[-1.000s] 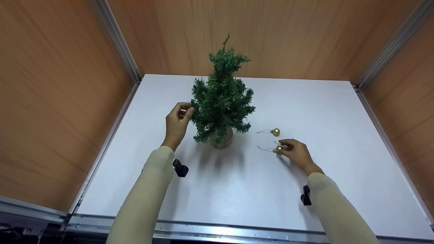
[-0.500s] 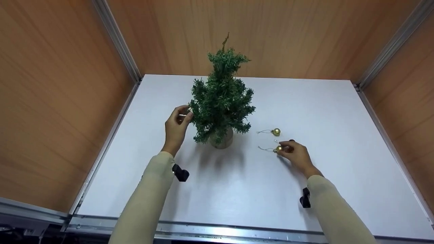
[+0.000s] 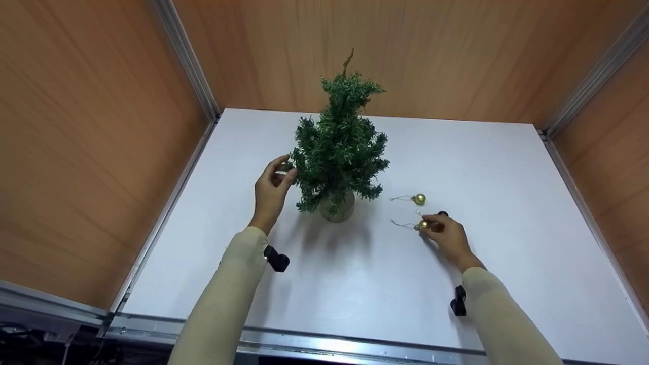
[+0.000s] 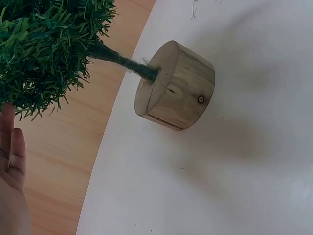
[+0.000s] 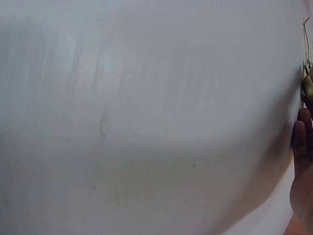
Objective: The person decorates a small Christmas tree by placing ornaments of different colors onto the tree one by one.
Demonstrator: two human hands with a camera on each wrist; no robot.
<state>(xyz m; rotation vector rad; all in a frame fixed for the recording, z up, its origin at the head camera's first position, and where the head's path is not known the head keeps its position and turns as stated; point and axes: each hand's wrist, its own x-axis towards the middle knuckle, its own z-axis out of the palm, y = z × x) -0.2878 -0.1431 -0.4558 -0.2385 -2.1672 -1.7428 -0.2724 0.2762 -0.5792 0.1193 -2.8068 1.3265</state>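
A small artificial Christmas tree (image 3: 345, 147) stands upright on its round wooden base (image 4: 183, 85). At its left side, my left hand (image 3: 271, 190) holds a branch tip between curved fingers and thumb. The left wrist view catches only part of that hand, just under the foliage. Right of the tree, my right hand (image 3: 448, 238) pinches a gold bauble (image 3: 423, 224) low over the white table, its string trailing left. The right wrist view shows this bauble (image 5: 307, 87) at the right edge, partly hidden by the fingers. A second gold bauble (image 3: 419, 199) lies just behind it, string also leftward.
The white tabletop (image 3: 507, 192) is bounded by wood-grain panels (image 3: 456, 61) at the back and sides. A metal rail (image 3: 324, 344) runs along the front edge. A small dark round shape (image 3: 442, 214) shows behind the right hand.
The head view has shifted slightly, so everything sits a little further right. A sprig of green now shows between the left fingers and thumb. The right hand stays at the nearer bauble.
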